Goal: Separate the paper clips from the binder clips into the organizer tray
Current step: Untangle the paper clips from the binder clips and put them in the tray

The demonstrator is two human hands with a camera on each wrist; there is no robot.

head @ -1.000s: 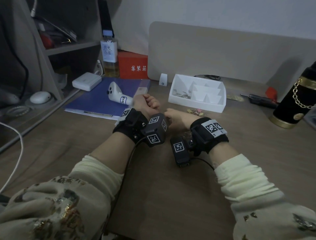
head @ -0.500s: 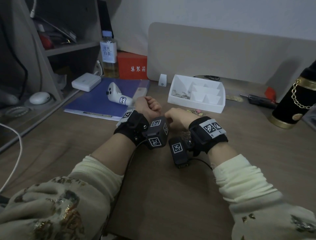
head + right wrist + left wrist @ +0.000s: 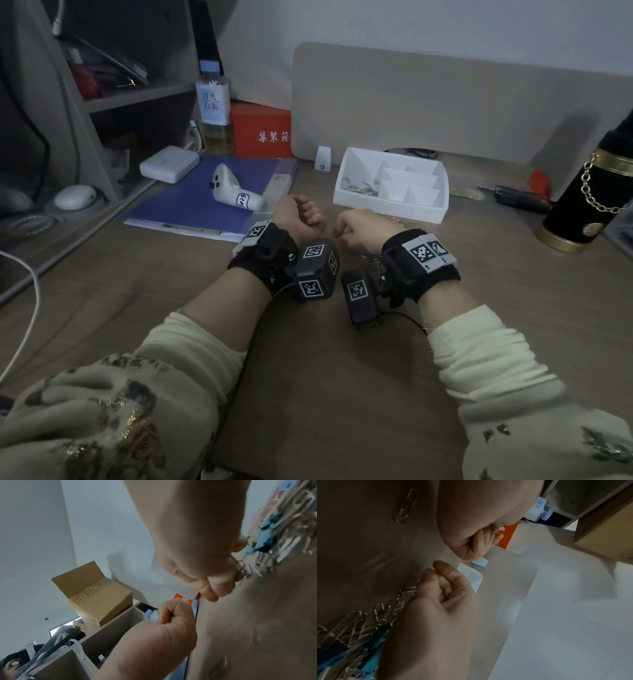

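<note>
Both hands have drifted slightly apart over the last second, the right hand point(image 3: 358, 230) edging toward the clip pile.

Right fingertips point(image 3: 221, 582) pinch silver paper clips point(image 3: 243, 569) at the edge of the heap of paper clips and blue binder clips point(image 3: 373, 641) lying on the wooden desk point(image 3: 342, 394) beneath that wrist; one stray paper clip point(image 3: 406, 506) lies apart. The left hand point(image 3: 299, 214) is a loose fist, palm turned up, and whether it holds anything cannot be told. Just beyond both hands, the white organizer tray point(image 3: 390, 205) holds a few paper clips in its left compartment point(image 3: 359, 186).
</note>
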